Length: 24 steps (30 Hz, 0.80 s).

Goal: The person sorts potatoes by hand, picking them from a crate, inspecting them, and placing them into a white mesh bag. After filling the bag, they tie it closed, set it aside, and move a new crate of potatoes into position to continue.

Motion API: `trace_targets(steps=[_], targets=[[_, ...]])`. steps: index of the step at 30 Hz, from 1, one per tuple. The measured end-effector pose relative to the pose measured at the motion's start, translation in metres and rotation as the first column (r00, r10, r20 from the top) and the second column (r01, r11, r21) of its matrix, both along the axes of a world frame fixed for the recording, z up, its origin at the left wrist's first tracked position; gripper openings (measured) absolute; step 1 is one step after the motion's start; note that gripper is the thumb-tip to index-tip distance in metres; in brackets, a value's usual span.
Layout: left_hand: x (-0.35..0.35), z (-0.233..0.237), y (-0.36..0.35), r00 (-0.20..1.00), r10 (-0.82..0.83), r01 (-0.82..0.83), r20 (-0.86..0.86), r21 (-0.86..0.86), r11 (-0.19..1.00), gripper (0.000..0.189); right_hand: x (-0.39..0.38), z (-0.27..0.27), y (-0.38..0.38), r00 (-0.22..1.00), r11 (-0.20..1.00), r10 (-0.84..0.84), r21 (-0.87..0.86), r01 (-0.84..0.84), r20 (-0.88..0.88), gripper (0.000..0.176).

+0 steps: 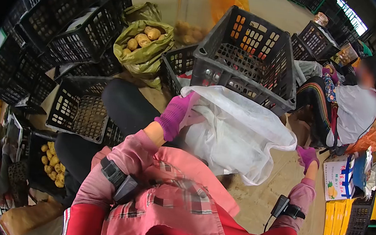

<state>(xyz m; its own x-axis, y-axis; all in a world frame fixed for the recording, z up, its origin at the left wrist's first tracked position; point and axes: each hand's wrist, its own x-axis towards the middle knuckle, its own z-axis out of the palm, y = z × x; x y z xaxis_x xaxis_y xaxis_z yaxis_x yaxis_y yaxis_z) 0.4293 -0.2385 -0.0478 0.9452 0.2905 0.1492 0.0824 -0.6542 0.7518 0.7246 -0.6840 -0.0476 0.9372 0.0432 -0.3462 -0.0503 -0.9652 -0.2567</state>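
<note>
A white translucent bag (237, 133) is spread between my two hands in front of a black crate (244, 77). My left hand (176, 114), in a purple glove, grips the bag's rim at its upper left, fingers closed on the fabric. At the bag's right corner, my right hand (307, 158), also gloved in purple, has its fingers pressed together at the edge. The bag's mouth is partly open and no contents can be made out inside. The big black crate shows no produce in its visible part.
A green bag (143, 60) holds several potatoes. Another black crate (81, 107) stands at the left, with more potatoes (53, 164) below it. A co-worker (356, 107) sits at the right near a printed carton (337, 180) and yellow stacks (337, 220). Crates are piled at the upper left.
</note>
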Motion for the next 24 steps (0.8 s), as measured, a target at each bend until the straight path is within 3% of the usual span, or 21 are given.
trace_targets(steps=[1,2,3,4,5,6,7,8,9,10,11,12,13,14,15,16,17,19,20,23,24], targets=[[0.001,-0.005,0.001,1.0,0.023,-0.023,0.004,-0.018,1.0,0.066,0.007,0.013,-0.011,0.969,0.956,0.157,-0.277,-0.101,0.188,0.027],[0.004,-0.012,0.0,0.999,0.032,-0.031,0.025,-0.024,0.999,0.068,-0.005,0.035,-0.007,0.868,0.969,0.182,-0.234,-0.079,0.462,0.026],[0.007,-0.021,0.0,0.998,0.045,-0.044,0.048,-0.029,0.999,0.07,-0.024,0.063,0.008,0.691,0.98,0.183,-0.183,-0.074,0.7,0.025],[0.009,-0.027,-0.001,0.996,0.059,-0.057,0.068,-0.035,0.998,0.072,-0.056,0.099,0.038,0.809,0.94,0.073,0.23,-0.251,0.583,0.024],[0.01,-0.029,-0.004,0.995,0.055,-0.052,0.083,-0.04,0.998,0.073,-0.1,0.131,0.077,0.913,0.722,0.036,0.62,-0.305,0.407,0.023],[0.015,-0.029,-0.007,0.994,0.044,-0.04,0.099,-0.041,0.998,0.074,-0.142,0.149,0.113,0.891,0.549,0.285,0.701,-0.454,0.354,0.017],[0.02,-0.029,-0.01,0.993,0.028,-0.023,0.119,-0.041,0.999,0.075,-0.172,0.148,0.145,0.86,0.472,0.506,0.817,-0.333,0.058,0.016],[0.023,-0.022,-0.015,0.997,0.04,-0.042,0.066,0.034,0.999,0.079,-0.185,0.112,0.17,0.731,0.449,0.68,0.758,-0.472,0.053,0.024],[0.024,-0.01,-0.019,0.999,0.031,-0.029,0.036,-0.035,0.999,0.077,-0.211,0.084,0.201,0.711,0.58,0.702,0.547,-0.604,0.042,0.042],[0.022,0.005,-0.023,1.0,0.021,-0.02,0.006,-0.105,0.994,0.075,-0.219,0.044,0.228,0.714,0.703,0.687,0.127,-0.7,0.132,0.057],[0.023,0.013,-0.024,1.0,0.013,-0.016,-0.019,-0.174,0.985,0.073,-0.217,0.013,0.24,0.787,0.791,0.593,0.062,-0.609,0.171,0.061],[0.027,0.009,-0.024,0.999,0.047,-0.029,0.014,-0.605,0.796,0.074,-0.2,-0.029,0.245,0.763,0.802,0.535,0.065,-0.593,0.362,0.05],[0.032,0.002,-0.022,0.995,0.091,-0.012,0.031,-0.901,0.433,0.075,-0.19,-0.027,0.24,0.768,0.795,0.541,0.09,-0.6,0.342,0.046],[0.037,0.002,-0.016,0.99,0.135,0.035,0.033,-0.999,-0.014,0.076,-0.175,-0.023,0.233,0.772,0.786,0.544,0.121,-0.606,0.329,0.041],[0.037,0.001,-0.006,0.99,0.099,0.048,0.099,-0.905,0.422,0.074,-0.16,-0.02,0.225,0.776,0.778,0.548,0.151,-0.61,0.311,0.037],[0.03,-0.001,0.003,0.991,0.035,0.058,0.131,-0.639,0.767,0.074,-0.148,0.003,0.212,0.806,0.748,0.546,0.301,-0.591,0.227,0.032],[0.026,-0.003,0.01,0.99,-0.045,0.078,0.135,-0.252,0.965,0.074,-0.137,0.032,0.2,0.826,0.713,0.545,0.441,-0.545,0.139,0.027],[0.041,-0.012,0.025,1.0,-0.004,-0.007,-0.02,-0.524,0.851,0.068,-0.115,0.058,0.184,0.767,0.64,0.582,0.429,-0.637,0.27,0.023],[0.051,-0.014,0.032,0.995,-0.001,-0.062,-0.099,-0.639,0.767,0.066,-0.108,0.056,0.185,0.719,0.668,0.604,0.274,-0.692,0.343,0.02],[0.049,-0.005,0.037,0.995,-0.011,-0.005,-0.096,-0.16,0.987,0.052,-0.102,0.08,0.186,0.594,0.578,0.75,0.15,-0.802,0.291,0.021],[0.051,0.007,0.029,0.971,0.053,-0.171,-0.233,-0.52,0.837,0.051,-0.108,0.094,0.187,0.725,0.622,0.6,0.373,-0.689,0.339,0.022]])
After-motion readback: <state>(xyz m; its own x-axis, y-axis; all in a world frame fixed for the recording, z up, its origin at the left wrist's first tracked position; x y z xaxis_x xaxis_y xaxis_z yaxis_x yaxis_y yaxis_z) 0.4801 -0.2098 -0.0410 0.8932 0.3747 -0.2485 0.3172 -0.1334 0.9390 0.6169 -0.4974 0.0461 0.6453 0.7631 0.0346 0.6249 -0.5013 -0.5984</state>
